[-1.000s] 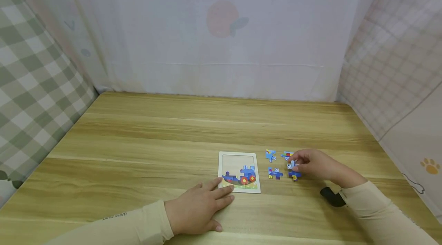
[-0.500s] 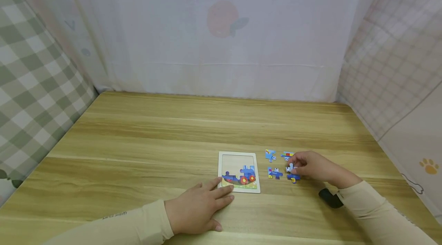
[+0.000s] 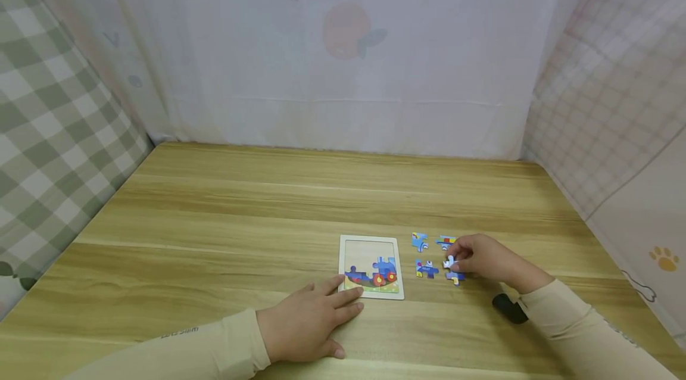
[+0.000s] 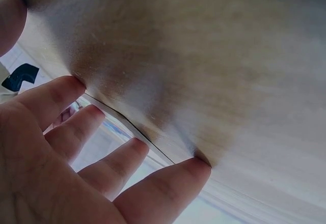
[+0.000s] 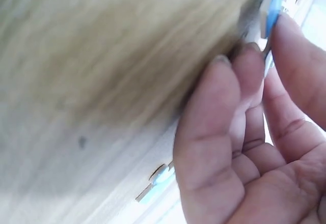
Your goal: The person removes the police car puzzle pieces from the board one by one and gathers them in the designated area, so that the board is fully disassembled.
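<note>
In the head view a white-rimmed jigsaw tray (image 3: 400, 273) lies on the table, its lower part filled with pieces picturing a blue train with red wheels. My left hand (image 3: 302, 323) rests flat, fingers spread, with its fingertips on the tray's lower left corner. To the right of the tray, my right hand (image 3: 485, 258) pinches a blue and white jigsaw piece (image 3: 454, 276) between thumb and fingers, low over the table. Part of that piece is hidden by the fingers. In the right wrist view the blue piece (image 5: 273, 15) shows at the thumb tip.
Three loose jigsaw pieces lie near the right hand: a blue one (image 3: 420, 241) at upper left, a blue and yellow one (image 3: 427, 268) below it, and one with red and yellow (image 3: 445, 242) beside the fingers. Curtains stand around the wooden table (image 3: 268, 201).
The right hand has shifted slightly left, and the pinched piece has turned and moved a little left with it. The left hand and the tray have stayed in place.
</note>
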`<state>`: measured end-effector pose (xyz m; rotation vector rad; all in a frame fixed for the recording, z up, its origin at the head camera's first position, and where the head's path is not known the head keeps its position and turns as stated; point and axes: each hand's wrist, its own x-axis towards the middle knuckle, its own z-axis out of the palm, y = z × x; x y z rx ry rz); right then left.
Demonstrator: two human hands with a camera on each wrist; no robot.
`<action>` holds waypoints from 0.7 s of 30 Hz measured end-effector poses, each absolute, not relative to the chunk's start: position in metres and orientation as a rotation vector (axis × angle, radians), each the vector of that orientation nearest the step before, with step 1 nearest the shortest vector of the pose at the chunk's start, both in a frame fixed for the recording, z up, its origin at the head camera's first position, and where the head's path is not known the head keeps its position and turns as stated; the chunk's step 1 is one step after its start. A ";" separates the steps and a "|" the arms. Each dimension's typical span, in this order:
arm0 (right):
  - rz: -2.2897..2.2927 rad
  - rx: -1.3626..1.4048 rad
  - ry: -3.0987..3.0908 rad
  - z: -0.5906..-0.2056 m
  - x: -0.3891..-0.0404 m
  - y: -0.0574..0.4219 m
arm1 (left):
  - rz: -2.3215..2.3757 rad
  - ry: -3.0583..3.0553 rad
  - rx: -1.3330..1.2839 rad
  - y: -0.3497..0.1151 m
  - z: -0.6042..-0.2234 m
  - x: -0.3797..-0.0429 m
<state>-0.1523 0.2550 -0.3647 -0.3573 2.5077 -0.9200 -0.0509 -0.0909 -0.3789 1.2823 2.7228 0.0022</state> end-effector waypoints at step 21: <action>-0.888 -0.341 2.559 -0.367 -0.153 0.252 | -0.010 2.709 1.259 -0.090 -0.380 -0.051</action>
